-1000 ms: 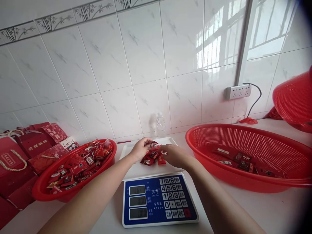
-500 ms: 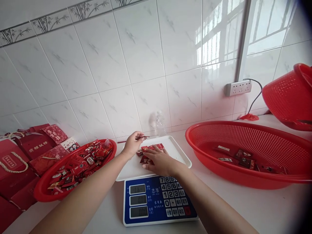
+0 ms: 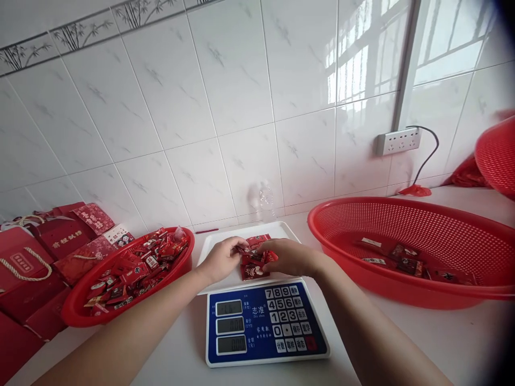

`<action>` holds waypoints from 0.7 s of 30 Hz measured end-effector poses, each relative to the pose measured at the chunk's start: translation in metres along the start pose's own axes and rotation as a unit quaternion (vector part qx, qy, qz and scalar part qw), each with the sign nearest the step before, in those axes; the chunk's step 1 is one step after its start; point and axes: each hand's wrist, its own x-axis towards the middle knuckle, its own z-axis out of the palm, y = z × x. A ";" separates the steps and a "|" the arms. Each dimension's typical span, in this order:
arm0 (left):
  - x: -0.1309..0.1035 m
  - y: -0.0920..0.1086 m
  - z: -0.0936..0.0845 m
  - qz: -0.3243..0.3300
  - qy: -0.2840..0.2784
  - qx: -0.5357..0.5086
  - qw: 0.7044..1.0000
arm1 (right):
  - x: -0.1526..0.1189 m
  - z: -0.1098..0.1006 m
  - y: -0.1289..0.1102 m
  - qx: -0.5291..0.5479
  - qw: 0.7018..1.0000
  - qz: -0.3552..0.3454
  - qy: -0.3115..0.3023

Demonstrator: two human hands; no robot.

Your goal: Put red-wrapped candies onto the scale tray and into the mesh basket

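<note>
In the middle of the head view several small red printed snack packets (image 3: 254, 271) lie together on the white scale tray (image 3: 209, 244). My left hand (image 3: 223, 258) is at their left side, its thumb and fingers pinched on a small red packet. From the right, my right hand (image 3: 292, 256) curls its fingers round red packets at the pile's edge. Its fingertips are partly hidden. Below the tray is the scale's blue panel (image 3: 267, 324), with number keys and three display windows.
A red basket (image 3: 189, 262) heaped with small packets stands left, beside red gift boxes (image 3: 60, 236). At right a larger red basket (image 3: 386, 206) holds several packets. A clear bottle (image 3: 266, 199) is by the wall, below and left of a power strip (image 3: 399, 141).
My left hand has come down and right from the tray's back to the packets. My right hand has moved right and gone from lying flat over them to curled fingers.
</note>
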 end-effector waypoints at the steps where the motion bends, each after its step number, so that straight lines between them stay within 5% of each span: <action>1: -0.001 0.002 0.002 0.004 -0.017 0.001 1.000 | -0.001 -0.001 0.000 -0.003 1.000 0.009 -0.001; 21: -0.005 0.001 0.003 0.028 -0.071 0.064 0.995 | 0.014 0.019 0.013 -0.052 0.994 0.014 0.099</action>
